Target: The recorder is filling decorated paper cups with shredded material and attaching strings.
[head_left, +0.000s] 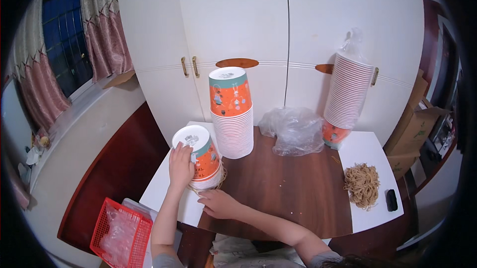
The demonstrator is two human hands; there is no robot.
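In the head view, a short stack of orange-and-teal paper tubs [206, 166] is touched by the left hand [182, 166], its fingers laid slightly apart against the side and the edge of the white upturned base. The stack is set bottom-up, directly under the left fingertips and just beyond those of the right hand [220, 203]. The right fingers are bent and turned toward the lower rims; whether anything is pinched between them cannot be told. Tan twine [224, 172] is seen around the lower part of the stack, close to the right fingertips.

Just beyond and to the right of the left fingers, a taller upturned stack [232, 129] is stood on the table [288, 193]. Farther to the right of both hands' fingers, a crumpled clear plastic bag [293, 131] is spread, and next to it a tall leaning stack [348, 91] is topped by clear plastic. Well to the right of the right fingers, a heap of tan strands [361, 186] is placed, with a small black object [391, 200] beside it. Below and to the left of the left fingers, clear plastic is held in a red basket [142, 238]
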